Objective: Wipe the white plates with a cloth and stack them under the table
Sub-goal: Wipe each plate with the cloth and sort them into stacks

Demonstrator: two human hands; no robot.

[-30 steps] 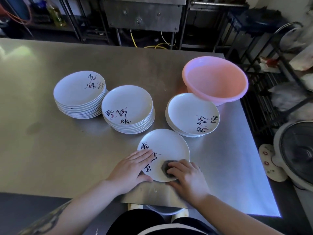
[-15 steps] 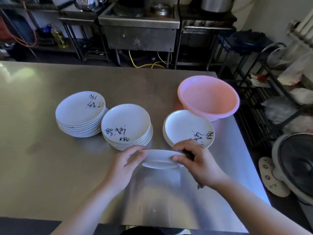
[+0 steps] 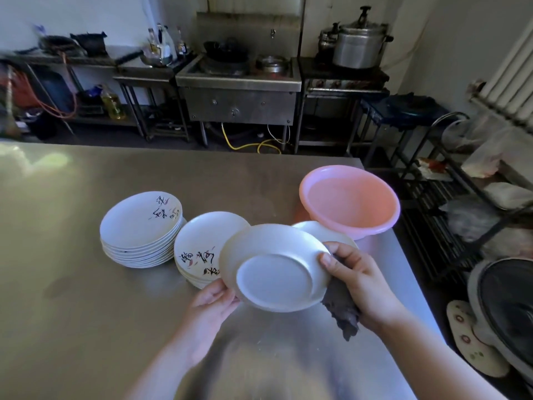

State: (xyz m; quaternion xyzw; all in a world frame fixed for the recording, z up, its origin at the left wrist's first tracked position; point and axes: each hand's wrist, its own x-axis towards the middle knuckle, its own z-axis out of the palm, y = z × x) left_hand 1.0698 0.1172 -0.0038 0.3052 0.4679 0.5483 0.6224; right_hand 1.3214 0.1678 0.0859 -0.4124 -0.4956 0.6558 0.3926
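the white plate (image 3: 274, 272) is held tilted above the steel table (image 3: 86, 298), underside up — left hand (image 3: 213, 304) pinching its near rim, right hand (image 3: 357, 281) gripping the far rim plus a dark cloth (image 3: 341, 308) — stiff, probably light, likely slick, so rim holds suit it.

Black brush-style characters with small red marks are showing on the top plate of the far-left stack (image 3: 141, 220) and on the top plate of the stack just beyond the left hand (image 3: 212, 298), but none of these characters can be read clearly.
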